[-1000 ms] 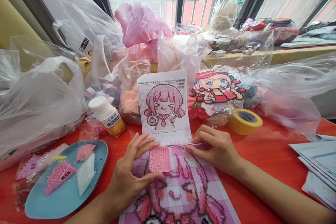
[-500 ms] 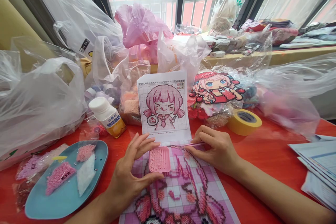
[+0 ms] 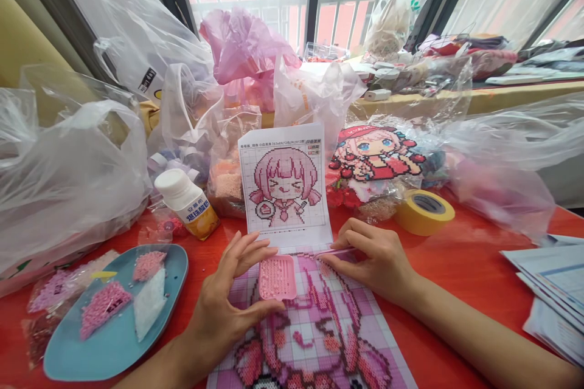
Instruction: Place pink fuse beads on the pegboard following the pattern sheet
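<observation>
My left hand grips a small square pink bead tray between thumb and fingertips, its ridged inside dotted with pink beads. In my right hand, fingers pinch slim pink tweezers whose tip points left, at the top of the bead picture. Beneath both hands lies the bead pegboard, over a pink and white grid, showing a pink-haired cartoon figure partly filled with beads. Behind it a printed pattern sheet leans upright with the same figure. My left hand and the tray cover part of the board.
At left a blue plate carries bags of pink and white beads. A white bottle stands behind it. A yellow tape roll, a finished bead figure, plastic bags and papers surround the red table.
</observation>
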Action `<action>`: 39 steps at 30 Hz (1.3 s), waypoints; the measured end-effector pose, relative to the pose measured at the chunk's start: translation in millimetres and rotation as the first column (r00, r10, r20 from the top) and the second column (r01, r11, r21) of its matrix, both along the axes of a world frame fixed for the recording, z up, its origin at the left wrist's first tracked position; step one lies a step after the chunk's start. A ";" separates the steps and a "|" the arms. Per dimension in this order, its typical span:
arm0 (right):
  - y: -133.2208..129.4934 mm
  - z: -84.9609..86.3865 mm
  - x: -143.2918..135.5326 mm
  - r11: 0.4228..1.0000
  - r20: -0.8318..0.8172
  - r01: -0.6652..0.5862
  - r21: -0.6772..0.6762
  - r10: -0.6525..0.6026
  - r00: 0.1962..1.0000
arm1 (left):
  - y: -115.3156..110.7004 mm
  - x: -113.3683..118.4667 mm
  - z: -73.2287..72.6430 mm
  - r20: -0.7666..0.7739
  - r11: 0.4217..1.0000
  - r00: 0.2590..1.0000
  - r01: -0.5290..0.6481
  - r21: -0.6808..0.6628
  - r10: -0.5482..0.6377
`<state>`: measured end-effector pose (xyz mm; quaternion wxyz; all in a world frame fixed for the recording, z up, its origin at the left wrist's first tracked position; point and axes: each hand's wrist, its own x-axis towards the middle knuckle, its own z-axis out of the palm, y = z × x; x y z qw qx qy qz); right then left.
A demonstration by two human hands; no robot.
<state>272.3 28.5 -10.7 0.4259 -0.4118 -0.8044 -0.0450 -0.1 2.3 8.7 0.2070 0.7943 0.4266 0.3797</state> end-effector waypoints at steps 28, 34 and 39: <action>-15.2 10.3 -22.0 0.962 -0.060 -0.272 0.028 0.273 0.960 | -0.2 1.0 -0.5 0.008 0.997 0.998 0.068 0.018 -0.069; -15.2 10.5 -22.7 0.961 -0.054 -0.276 0.013 0.276 0.960 | 0.6 1.5 -1.1 0.007 0.998 0.998 0.066 0.016 -0.066; -15.2 11.5 -22.5 0.964 -0.085 -0.265 0.018 0.265 0.960 | 0.7 1.7 -0.8 0.010 0.998 0.998 0.057 0.008 -0.057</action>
